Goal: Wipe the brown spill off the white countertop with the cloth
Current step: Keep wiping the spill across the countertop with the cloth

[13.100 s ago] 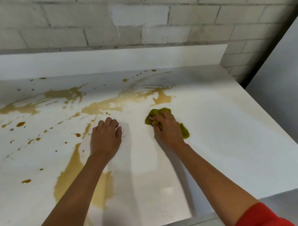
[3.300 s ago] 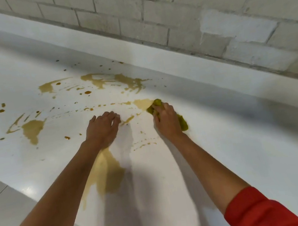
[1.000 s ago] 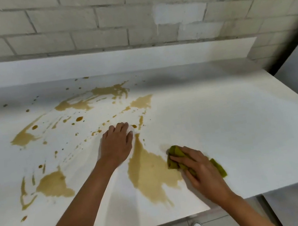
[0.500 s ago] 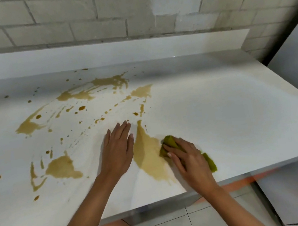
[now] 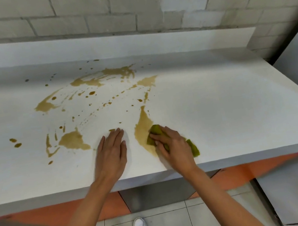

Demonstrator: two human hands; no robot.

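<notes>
White countertop [image 5: 222, 111] below a grey block wall [image 5: 70, 17] carries a brown spill [image 5: 143, 129] in puddles and drops. Your right hand [image 5: 175, 147] grips the crumpled green cloth [image 5: 156, 131] on the nearest puddle, fingers bent over it; your left hand [image 5: 111, 154] lies flat beside, fingers straight, together.

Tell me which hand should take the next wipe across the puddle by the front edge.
Right. The right hand holds the green cloth at the edge of that puddle; the left hand lies flat and bare on the countertop beside it.
</notes>
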